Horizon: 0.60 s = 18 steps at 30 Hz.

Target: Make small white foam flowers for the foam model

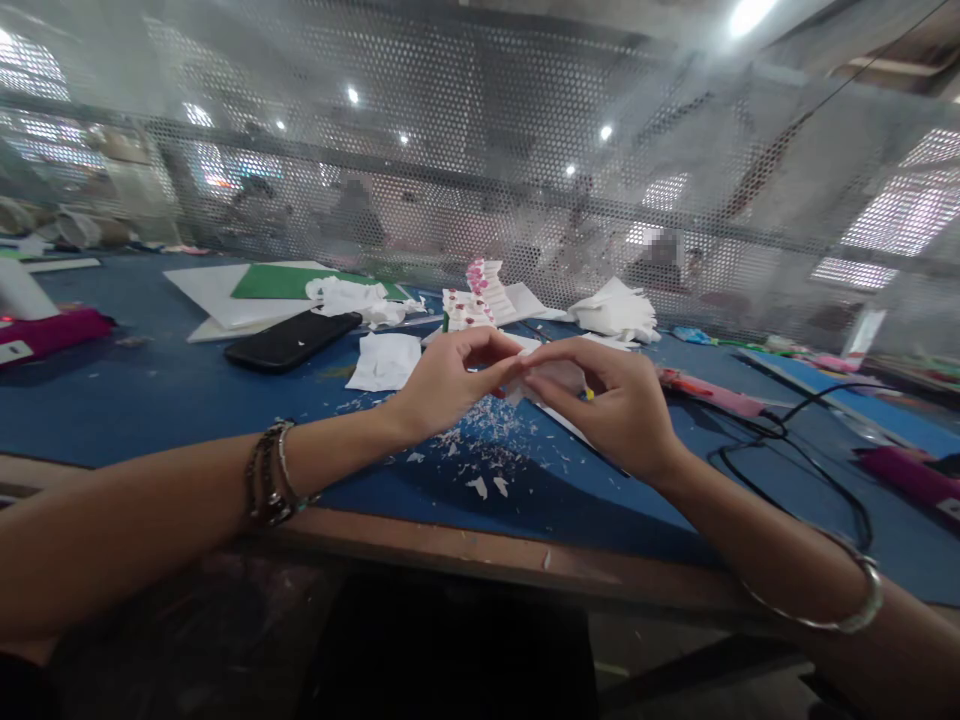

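Note:
Over the blue work table, my left hand (450, 378) and my right hand (619, 405) meet fingertip to fingertip. Both are closed in a pinch on a thin, pale piece of paper (559, 374), partly hidden by the fingers. Small white paper scraps (487, 450) lie scattered on the table below my hands. A folded white paper (385, 361) rests just left of my left hand. Behind the hands stand white strips with pink and red dots (472, 305).
A black phone (292, 342) lies left, near crumpled white paper (352, 297) and a green sheet (300, 282). More white paper (615, 310) is piled behind. To the right are a pink-handled tool (712, 392) and a black cable (750, 485). Perforated mesh (450, 150) stands behind the table.

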Tool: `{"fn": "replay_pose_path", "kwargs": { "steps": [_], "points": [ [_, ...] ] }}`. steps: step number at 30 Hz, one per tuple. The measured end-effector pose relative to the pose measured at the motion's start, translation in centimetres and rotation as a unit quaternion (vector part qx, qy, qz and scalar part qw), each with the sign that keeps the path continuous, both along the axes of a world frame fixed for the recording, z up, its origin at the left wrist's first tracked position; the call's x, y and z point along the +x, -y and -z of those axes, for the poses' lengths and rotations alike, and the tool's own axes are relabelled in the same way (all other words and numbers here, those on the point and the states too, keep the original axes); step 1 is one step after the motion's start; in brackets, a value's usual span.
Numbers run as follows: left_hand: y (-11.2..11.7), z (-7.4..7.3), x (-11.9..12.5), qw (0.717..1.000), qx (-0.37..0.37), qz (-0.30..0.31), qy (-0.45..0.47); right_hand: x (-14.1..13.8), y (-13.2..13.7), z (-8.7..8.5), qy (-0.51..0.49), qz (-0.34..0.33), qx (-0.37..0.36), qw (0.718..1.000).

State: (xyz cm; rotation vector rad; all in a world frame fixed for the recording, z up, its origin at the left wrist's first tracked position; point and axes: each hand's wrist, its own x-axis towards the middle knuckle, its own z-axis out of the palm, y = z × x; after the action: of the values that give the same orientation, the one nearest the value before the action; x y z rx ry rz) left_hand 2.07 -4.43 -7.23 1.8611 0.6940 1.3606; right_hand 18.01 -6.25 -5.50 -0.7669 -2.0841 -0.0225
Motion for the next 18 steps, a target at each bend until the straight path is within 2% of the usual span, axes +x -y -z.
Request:
{"fn": "replay_pose_path", "kwargs": {
  "steps": [4, 11, 18],
  "points": [
    [0.06, 0.07, -0.02, 1.000, 0.016, -0.006, -0.017, 0.06, -0.15, -0.10, 0.015, 0.020, 0.017, 1.000],
    [-0.03, 0.10, -0.17, 1.000, 0.002, 0.005, -0.009, 0.22, -0.14, -0.17, 0.029, 0.008, 0.021, 0.999],
    [-0.34, 0.16, -0.12, 1.000, -0.007, 0.016, 0.002, 0.39, 0.13, -0.21, 0.086, 0.023, 0.121, 0.989]
  ]
}}
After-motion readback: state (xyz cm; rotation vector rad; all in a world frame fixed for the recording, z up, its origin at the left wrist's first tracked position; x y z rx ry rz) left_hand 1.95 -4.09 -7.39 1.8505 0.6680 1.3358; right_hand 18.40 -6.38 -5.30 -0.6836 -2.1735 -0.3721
